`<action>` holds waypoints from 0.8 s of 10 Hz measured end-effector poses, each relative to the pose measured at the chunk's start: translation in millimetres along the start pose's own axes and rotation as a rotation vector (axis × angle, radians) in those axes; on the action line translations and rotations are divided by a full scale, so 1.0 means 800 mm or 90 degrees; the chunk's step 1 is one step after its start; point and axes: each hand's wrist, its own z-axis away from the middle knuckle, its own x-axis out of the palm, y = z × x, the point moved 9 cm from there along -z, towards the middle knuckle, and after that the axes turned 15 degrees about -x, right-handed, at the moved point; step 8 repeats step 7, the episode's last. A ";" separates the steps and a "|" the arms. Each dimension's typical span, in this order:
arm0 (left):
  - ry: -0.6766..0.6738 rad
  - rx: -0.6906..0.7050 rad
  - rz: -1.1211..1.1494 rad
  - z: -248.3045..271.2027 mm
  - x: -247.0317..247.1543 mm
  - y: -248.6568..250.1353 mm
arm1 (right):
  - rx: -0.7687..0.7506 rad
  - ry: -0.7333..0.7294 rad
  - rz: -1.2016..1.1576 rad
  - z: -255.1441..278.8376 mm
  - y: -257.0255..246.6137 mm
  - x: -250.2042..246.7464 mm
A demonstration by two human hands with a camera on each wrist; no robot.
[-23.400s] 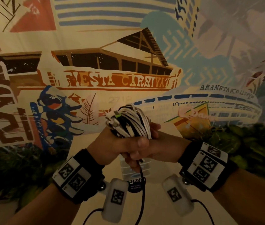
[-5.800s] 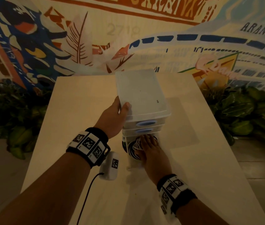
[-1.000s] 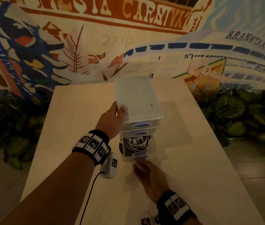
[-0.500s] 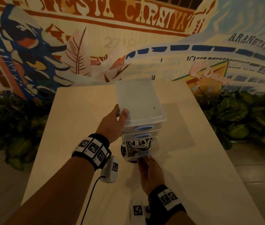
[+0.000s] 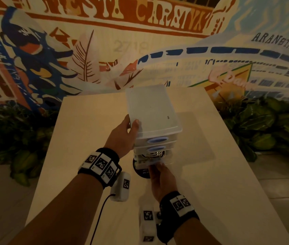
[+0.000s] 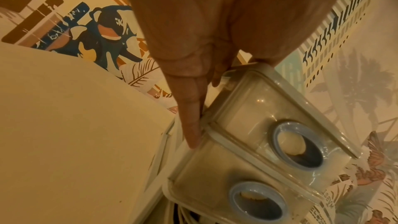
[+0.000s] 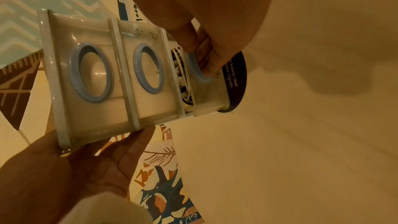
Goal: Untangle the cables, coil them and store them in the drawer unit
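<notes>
The coiled cables (image 5: pixel 155 153) are lodged in the partly open bottom drawer (image 5: pixel 149 160) of the drawer unit (image 5: pixel 153 110) on the counter (image 5: pixel 87 138). Its ring handle (image 7: pixel 197 70) is hooked by curled fingers of the right hand (image 5: pixel 163 181). The unit is braced by the left hand (image 5: pixel 122 137), laid flat against its side. A straight push is advised, with the loops kept clear of the frame.

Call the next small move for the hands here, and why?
Probably push the bottom drawer fully shut: it sits slightly ajar with the coiled cables inside, the right hand hooked in its ring handle, the left hand bracing the drawer unit.
</notes>
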 end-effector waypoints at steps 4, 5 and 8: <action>-0.005 -0.009 0.005 -0.004 0.002 -0.006 | -0.007 -0.043 0.009 -0.025 -0.006 0.037; -0.010 -0.016 -0.007 -0.004 0.003 -0.006 | 0.010 -0.062 0.028 -0.023 -0.006 0.034; 0.039 -0.067 -0.064 0.005 -0.017 -0.024 | 0.059 -0.108 0.246 -0.017 -0.038 0.000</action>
